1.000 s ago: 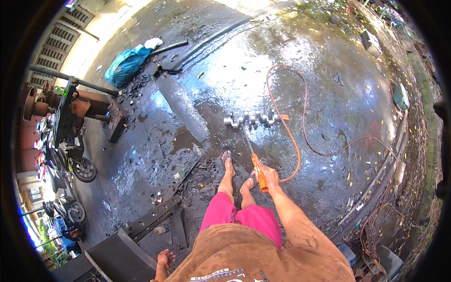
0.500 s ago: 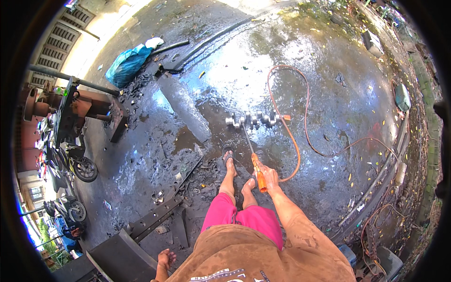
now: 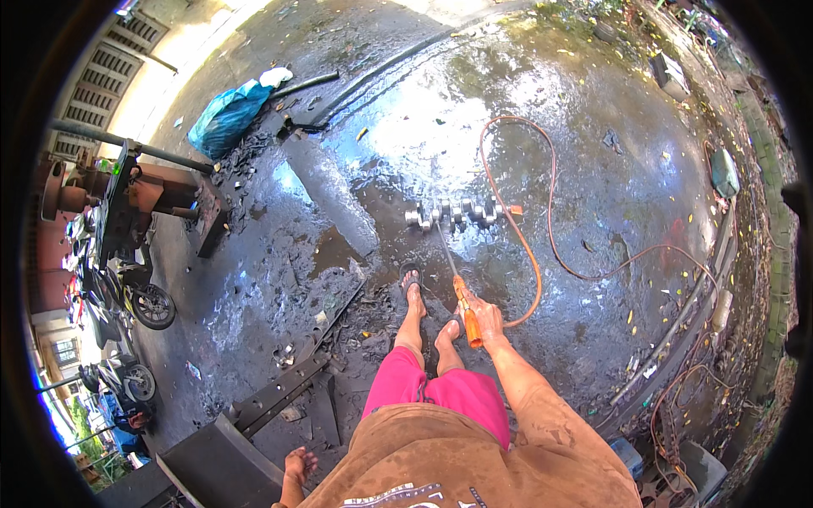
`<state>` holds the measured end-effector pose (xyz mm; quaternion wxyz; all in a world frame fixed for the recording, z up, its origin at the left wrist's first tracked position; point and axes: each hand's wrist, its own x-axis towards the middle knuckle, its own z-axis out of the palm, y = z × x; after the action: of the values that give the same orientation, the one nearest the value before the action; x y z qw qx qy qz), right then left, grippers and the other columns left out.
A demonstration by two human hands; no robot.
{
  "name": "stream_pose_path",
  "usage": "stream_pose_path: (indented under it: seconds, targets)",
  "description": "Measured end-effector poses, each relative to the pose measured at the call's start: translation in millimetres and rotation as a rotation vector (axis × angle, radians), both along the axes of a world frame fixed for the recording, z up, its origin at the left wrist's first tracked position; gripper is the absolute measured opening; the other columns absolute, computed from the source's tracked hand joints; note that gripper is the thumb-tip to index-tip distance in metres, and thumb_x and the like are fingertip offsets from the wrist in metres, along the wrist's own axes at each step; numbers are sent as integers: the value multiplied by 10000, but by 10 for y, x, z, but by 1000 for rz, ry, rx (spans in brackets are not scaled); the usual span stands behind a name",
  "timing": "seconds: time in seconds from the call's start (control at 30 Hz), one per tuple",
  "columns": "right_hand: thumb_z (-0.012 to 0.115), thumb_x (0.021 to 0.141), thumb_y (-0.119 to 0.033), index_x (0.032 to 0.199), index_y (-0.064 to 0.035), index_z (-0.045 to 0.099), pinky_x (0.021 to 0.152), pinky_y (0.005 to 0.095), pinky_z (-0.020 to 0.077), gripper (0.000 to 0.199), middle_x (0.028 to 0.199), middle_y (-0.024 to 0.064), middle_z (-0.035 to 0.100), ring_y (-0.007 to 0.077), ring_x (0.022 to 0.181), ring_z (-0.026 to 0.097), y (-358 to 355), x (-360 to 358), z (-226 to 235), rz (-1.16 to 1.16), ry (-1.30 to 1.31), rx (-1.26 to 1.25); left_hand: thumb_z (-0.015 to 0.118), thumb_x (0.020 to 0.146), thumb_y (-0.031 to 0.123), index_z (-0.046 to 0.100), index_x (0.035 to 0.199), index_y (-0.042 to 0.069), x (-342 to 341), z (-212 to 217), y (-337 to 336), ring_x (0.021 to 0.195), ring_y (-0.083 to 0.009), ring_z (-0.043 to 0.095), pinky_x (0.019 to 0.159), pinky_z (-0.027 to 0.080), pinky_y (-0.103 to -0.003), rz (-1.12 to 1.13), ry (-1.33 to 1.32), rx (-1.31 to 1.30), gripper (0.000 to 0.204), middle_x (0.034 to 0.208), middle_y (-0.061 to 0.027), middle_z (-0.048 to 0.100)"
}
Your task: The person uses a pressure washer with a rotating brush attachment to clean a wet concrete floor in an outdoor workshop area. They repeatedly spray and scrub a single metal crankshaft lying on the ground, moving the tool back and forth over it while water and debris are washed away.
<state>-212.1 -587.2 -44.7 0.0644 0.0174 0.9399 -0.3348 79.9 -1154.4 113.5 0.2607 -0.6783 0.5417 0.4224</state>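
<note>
My right hand (image 3: 485, 323) is wrapped round an orange spray gun (image 3: 472, 328). Its thin metal lance (image 3: 445, 247) points away from me, the tip by a shiny metal crankshaft (image 3: 455, 215) that lies crosswise on the wet ground. From the gun an orange hose (image 3: 537, 275) runs right, loops up past the crankshaft's right end and trails off to the right. Down at the lower left, my left hand (image 3: 300, 464) hangs with fingers apart and nothing in it, near a dark metal beam (image 3: 216, 461). Whether water leaves the tip is hard to make out.
My sandalled feet (image 3: 412, 284) stand on wet, muddy ground, just short of the crankshaft. A flat slab (image 3: 334, 199) lies to its left, with a blue bag (image 3: 227, 120) beyond. Rusty machinery (image 3: 161, 190) and parked motorcycles (image 3: 140, 339) stand left. A long metal bar (image 3: 279, 394) lies left of my legs.
</note>
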Motion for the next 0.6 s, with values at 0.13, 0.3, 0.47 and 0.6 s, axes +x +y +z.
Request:
stream_pose_path:
  seconds: [0.13, 0.3, 0.47, 0.6]
  targets:
    - [617, 850, -221, 1323, -225, 523, 673, 436, 553, 482, 999, 114, 688, 341, 780, 680, -5, 3, 21, 16, -46, 32, 479, 973, 235, 487, 1221, 114, 19, -27, -15, 826, -290, 636, 710, 532, -461, 18, 30, 13, 276, 964, -110, 625]
    - [620, 848, -218, 1317, -225, 530, 696, 426, 553, 478, 1022, 114, 685, 341, 814, 679, -2, -10, 53, -4, -41, 0, 504, 955, 263, 503, 1188, 124, 37, -11, 6, 813, -261, 623, 698, 514, -422, 17, 4, -3, 272, 990, -98, 616]
    - [638, 807, -253, 1318, -191, 521, 687, 432, 550, 527, 940, 139, 676, 348, 774, 674, 13, -5, 3, 1, -12, -16, 504, 958, 268, 499, 1209, 124, 25, 2, 34, 824, -259, 624, 704, 516, -423, 14, 28, 17, 290, 995, -98, 619]
    - [636, 812, -234, 1314, -212, 527, 677, 432, 553, 514, 953, 128, 680, 339, 770, 679, 14, -6, -45, 2, 10, 12, 493, 962, 264, 501, 1201, 125, 3, 15, 51, 809, -256, 624, 701, 516, -421, 8, 8, 7, 276, 985, -93, 619]
